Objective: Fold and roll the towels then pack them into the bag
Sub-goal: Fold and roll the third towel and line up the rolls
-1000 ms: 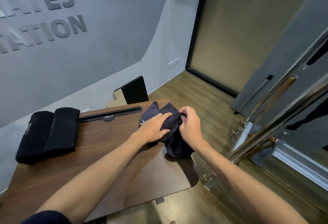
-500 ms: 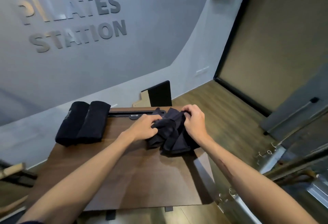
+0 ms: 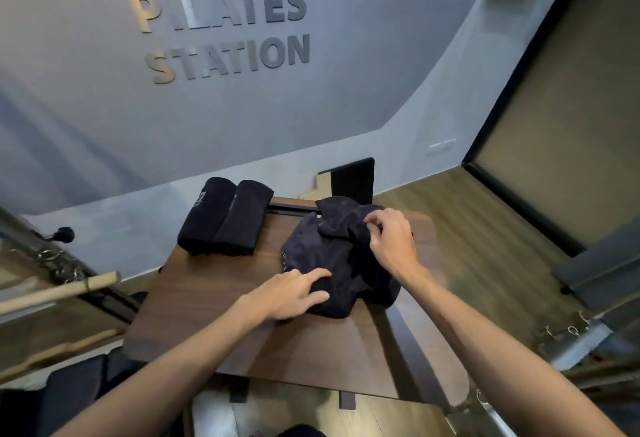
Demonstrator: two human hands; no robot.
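Observation:
A crumpled dark navy towel (image 3: pixel 325 256) lies on the right half of the brown wooden table (image 3: pixel 214 305). My left hand (image 3: pixel 294 293) rests on its near left edge with fingers stretched over the cloth. Curled fingers of my right hand (image 3: pixel 391 239) pinch the towel's far upper part. Two rolled dark towels (image 3: pixel 225 216) lie side by side at the table's far left corner. No bag is in view.
A black board (image 3: pixel 353 182) leans on the grey wall behind the table. A wooden bar (image 3: pixel 59 293) and metal frame parts stand at the left. Metal rails with hooks (image 3: pixel 568 329) are at the right over wood flooring.
The view has swung left and up. My left hand has slid down to the towel's near edge and flattened; my right hand stays on the far part, and the towel is spread wider.

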